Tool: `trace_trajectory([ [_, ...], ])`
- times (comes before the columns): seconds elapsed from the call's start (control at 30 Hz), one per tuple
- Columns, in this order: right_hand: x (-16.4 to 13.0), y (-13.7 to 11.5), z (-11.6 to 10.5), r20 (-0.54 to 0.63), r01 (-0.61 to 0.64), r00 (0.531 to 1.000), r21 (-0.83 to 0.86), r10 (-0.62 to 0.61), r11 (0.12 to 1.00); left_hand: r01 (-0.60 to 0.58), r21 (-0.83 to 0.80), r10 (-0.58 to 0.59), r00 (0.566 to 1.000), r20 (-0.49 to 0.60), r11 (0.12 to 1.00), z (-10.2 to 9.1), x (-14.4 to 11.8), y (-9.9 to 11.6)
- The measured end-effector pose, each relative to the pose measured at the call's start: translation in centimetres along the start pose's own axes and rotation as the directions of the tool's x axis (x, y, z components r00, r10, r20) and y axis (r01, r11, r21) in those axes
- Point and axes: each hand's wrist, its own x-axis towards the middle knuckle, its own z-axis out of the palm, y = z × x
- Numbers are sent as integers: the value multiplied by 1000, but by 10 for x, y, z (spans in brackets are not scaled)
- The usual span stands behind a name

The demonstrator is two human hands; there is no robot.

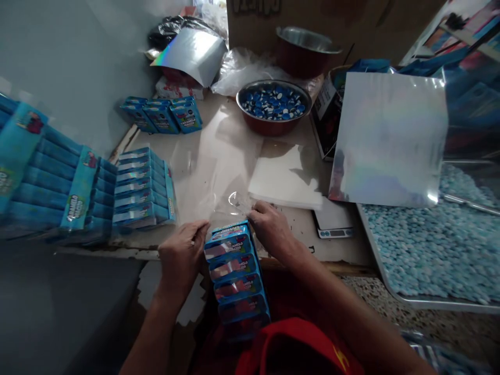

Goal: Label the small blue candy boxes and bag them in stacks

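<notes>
Both hands at near edge of table, working one stack of blue boxes (237, 278).

L hand (183, 255): closed against left side of stack near its top, fingers curled in, thumb side toward the top box. Holding it steady, contact along the side.

R hand (271, 229): at stack's far top corner, fingertips pinching the edge of a clear plastic bag (219, 166) right where bag mouth meets the top box. Pinched shut on the film; can't tell how much film is between fingers.

Stack sits btwn the two hands, running from them back toward the person's body, approx five boxes showing, lower ones in shadow. Top box just under R fingertips.

Bag lies flat on table (344, 245) beyond both hands, stretching away from the grip.

Around:
- white paper sheets (287, 177) just beyond R hand, slightly right.
- small scale (334, 221) right of R hand, near.
- wrapped pack of boxes (142, 187) left of L hand, near; more blue packs (50, 179) further left.
- red bowl w/ blue-white caps (273, 107) well beyond, past the bag.
- holographic sheet (388, 138) right and beyond R hand.
- tray of pale blue candies (425, 245) far right.
- three loose boxes (162, 114) far, beyond L hand.
</notes>
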Motion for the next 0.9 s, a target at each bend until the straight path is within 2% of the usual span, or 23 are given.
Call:
trace_trajectory([
  [0.1,2,-13,-29,75,-19,997,73,14,997,23,-18,-22,999,32,1000,-26,6,14],
  [0.17,-2,-25,-45,65,-39,997,108,32,993,55,-29,-54,998,31,998,-41,2,26],
  [0.27,-13,-43,-56,-62,-99,992,156,109,983,121,0,-121,992,-43,993,-50,-10,42],
  [0.37,-22,-53,-54,-179,-140,967,223,182,965,178,68,-161,966,-203,982,-44,-23,52],
  [0.43,-28,-55,-47,-266,-127,943,269,201,955,124,114,-86,952,-294,986,-37,-28,54],
  [0.53,-37,-55,-37,-404,-42,899,300,167,953,-48,165,107,921,-374,985,-29,-33,50],
  [0.6,-41,-53,-34,-437,4,889,304,136,953,-77,169,141,901,-411,983,-25,-34,47],
  [0.7,-39,-51,-39,-372,-19,914,360,162,933,-15,166,81,913,-400,986,-19,-35,46],
  [0.77,-35,-51,-47,-243,-104,938,483,248,869,5,179,58,936,-346,984,-18,-35,48],
  [0.83,-33,-55,-57,-135,-191,937,573,322,797,-5,215,66,958,-278,977,-18,-34,51],
  [0.9,-35,-61,-64,-165,-201,930,521,329,829,-28,245,84,972,-221,969,-18,-34,52],
])
